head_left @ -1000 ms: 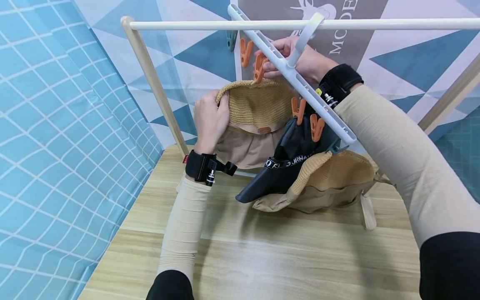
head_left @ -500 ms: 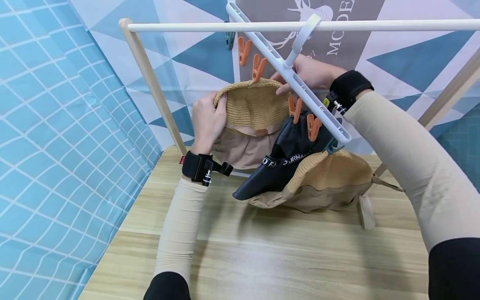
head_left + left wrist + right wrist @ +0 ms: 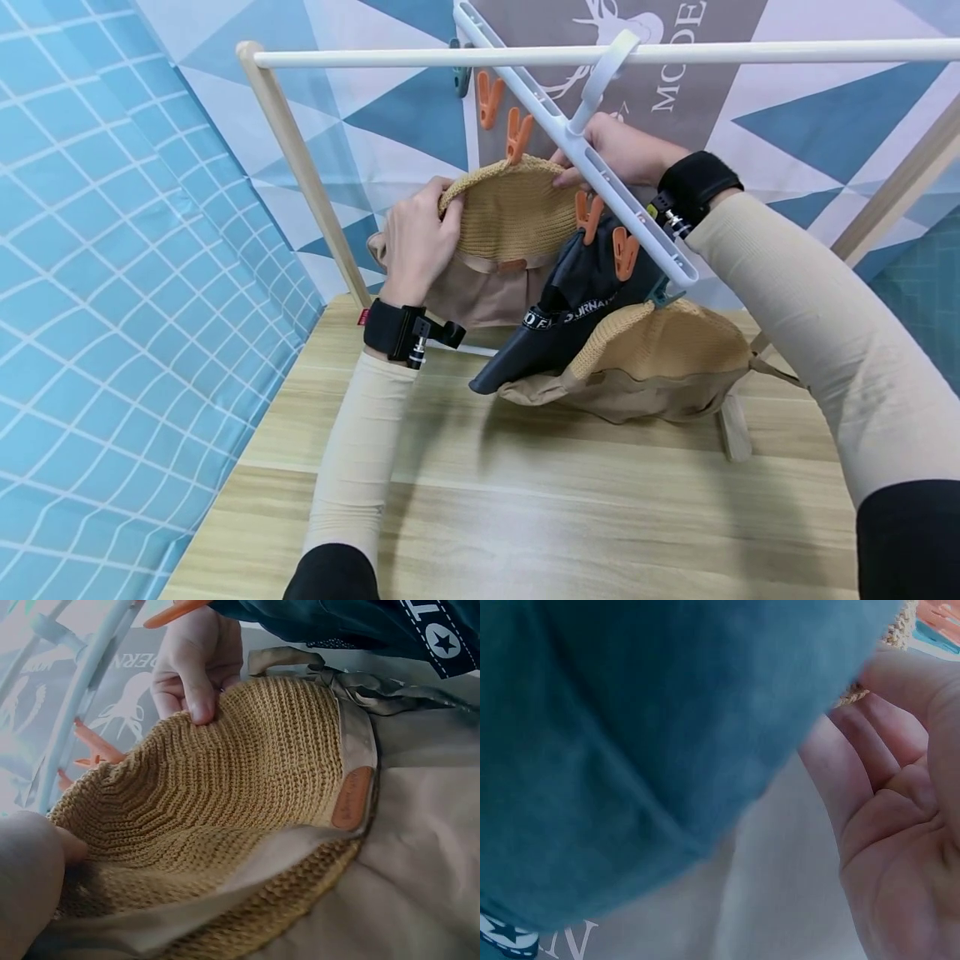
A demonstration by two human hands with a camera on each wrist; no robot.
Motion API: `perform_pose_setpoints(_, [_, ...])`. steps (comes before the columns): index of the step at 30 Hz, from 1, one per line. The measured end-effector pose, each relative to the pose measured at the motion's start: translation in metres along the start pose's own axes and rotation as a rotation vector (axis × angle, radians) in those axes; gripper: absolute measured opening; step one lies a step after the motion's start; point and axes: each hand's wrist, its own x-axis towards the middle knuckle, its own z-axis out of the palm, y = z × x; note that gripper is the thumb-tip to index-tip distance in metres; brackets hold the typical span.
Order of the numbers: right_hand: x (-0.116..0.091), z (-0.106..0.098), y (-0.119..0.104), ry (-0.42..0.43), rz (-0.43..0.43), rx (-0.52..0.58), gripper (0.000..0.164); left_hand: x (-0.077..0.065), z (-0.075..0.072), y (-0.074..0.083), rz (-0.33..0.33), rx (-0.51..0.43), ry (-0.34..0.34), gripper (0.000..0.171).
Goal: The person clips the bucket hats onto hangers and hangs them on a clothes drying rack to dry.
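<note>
A beige cloth hat with a knitted tan brim (image 3: 513,217) hangs by an orange clothes peg (image 3: 517,137) under a white hanger (image 3: 551,117). My left hand (image 3: 420,237) pinches the brim's left edge. Behind the hanger, my right hand (image 3: 622,152) pinches the brim's right edge between thumb and fingers; the left wrist view shows that thumb (image 3: 200,701) on the knit. A brown tag (image 3: 352,796) sits on the hat's band. Close beside the right hand hangs a dark hat (image 3: 577,308) with a lettered band, below two orange pegs (image 3: 588,218).
Another tan knit-and-cloth hat (image 3: 660,358) hangs from a teal peg (image 3: 663,292) at the hanger's near end. The hanger hooks over a white rail (image 3: 390,58) on a wooden stand (image 3: 300,167). Below is a wood-grain table (image 3: 495,517); blue tiled sheeting (image 3: 135,275) borders the left.
My right hand has left the orange peg and moved right, down to the brim's right edge. My left hand has shifted slightly with the brim; cloth now shows to its left.
</note>
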Motion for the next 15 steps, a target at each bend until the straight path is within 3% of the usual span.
perform_pose_setpoints(8, [0.0, 0.001, -0.003, 0.006, -0.004, 0.006, 0.025, 0.011, 0.009, 0.004, 0.023, 0.015, -0.017, 0.034])
perform_pose_setpoints(15, [-0.001, 0.001, -0.002, -0.01, 0.04, 0.023, 0.03, 0.014, 0.012, 0.008, 0.002, 0.044, -0.016, 0.037])
